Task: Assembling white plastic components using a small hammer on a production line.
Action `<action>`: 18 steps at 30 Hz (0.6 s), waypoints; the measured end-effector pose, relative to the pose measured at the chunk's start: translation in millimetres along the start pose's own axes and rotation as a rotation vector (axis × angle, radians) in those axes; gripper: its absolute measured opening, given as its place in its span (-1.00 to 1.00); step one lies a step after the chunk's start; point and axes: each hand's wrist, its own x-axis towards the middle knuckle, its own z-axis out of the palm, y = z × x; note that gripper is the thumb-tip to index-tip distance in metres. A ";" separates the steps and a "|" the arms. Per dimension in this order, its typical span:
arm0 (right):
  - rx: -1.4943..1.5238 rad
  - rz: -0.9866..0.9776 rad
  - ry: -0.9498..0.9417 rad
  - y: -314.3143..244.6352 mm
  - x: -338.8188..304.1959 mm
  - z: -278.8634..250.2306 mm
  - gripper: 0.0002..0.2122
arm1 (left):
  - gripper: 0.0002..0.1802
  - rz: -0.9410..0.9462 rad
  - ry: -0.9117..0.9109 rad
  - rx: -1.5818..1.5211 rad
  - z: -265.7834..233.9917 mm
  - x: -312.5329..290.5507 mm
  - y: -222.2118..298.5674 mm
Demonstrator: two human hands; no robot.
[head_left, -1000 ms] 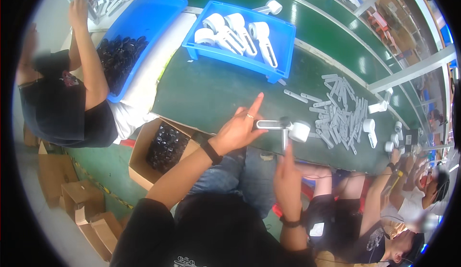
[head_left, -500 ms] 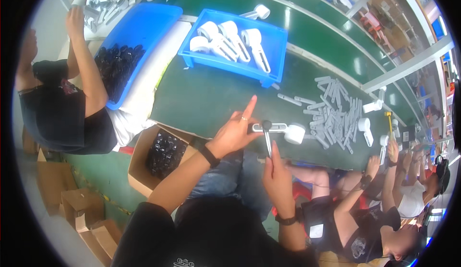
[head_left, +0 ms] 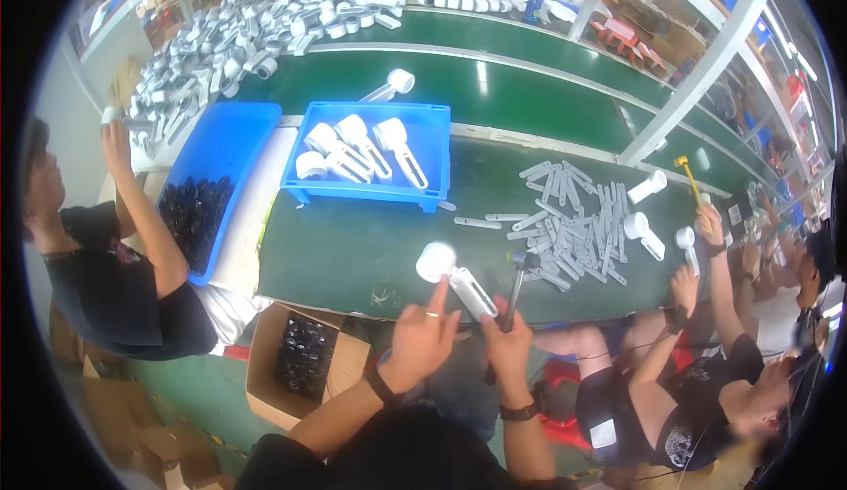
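My right hand (head_left: 507, 349) is closed around a hammer (head_left: 517, 289), its head up and its handle slanting down through my fingers. Beside the hammer, a white plastic part with a round cup-like head and a slotted handle (head_left: 475, 294) has its lower end at my right thumb and fingers. Its cup points up and to the left, above the table's near edge. My left hand (head_left: 419, 344) is just below the part, index finger stretched up to touch it near the cup, the other fingers loosely bent. Nothing shows in its grasp.
A blue bin (head_left: 366, 192) holds several similar white parts. Grey slotted strips (head_left: 573, 225) lie piled to the right. Left are a blue tub (head_left: 251, 150) of black pieces and a cardboard box (head_left: 348, 366). Co-workers sit on both sides; one on the right holds a yellow-headed hammer (head_left: 688, 172).
The white part has turned from lying level to slanting, cup now upper left, its handle end at my right hand. My left hand has shifted down its side. The view has tilted up.
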 end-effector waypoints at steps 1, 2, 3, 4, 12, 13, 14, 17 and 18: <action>-0.113 -0.145 0.007 5.1 12.1 -5.5 -0.64 | -0.10 0.140 0.203 0.122 -10.4 9.2 -2.8; -0.227 -0.287 0.012 2.6 20.5 -9.8 -0.64 | -0.10 0.278 0.405 0.242 -20.5 18.8 -3.4; -0.239 -0.251 -0.050 -0.7 28.8 -16.3 -0.66 | -0.10 0.227 0.358 0.349 -31.0 26.8 0.8; -0.229 -0.250 -0.045 -2.3 36.1 -21.6 -0.66 | -0.10 0.236 0.355 0.355 -36.5 40.9 -0.5; -0.369 -0.379 -0.240 -9.9 72.9 -36.2 -0.69 | -0.17 0.227 -0.124 0.108 -40.8 75.8 -35.1; -0.366 -0.408 -0.259 -9.6 74.3 -34.4 -0.68 | -0.15 0.265 -0.109 0.137 -40.4 75.7 -41.7; -0.363 -0.436 -0.279 -10.7 75.1 -33.1 -0.67 | -0.13 0.303 -0.095 0.164 -40.4 75.5 -45.6; -0.268 -0.550 -0.215 -12.4 75.6 -40.2 -0.64 | -0.03 0.329 -0.053 0.241 -52.7 81.1 -22.1; -0.188 -0.666 -0.152 -10.5 76.9 -43.2 -0.63 | 0.01 0.371 0.007 0.259 -59.3 84.6 -7.7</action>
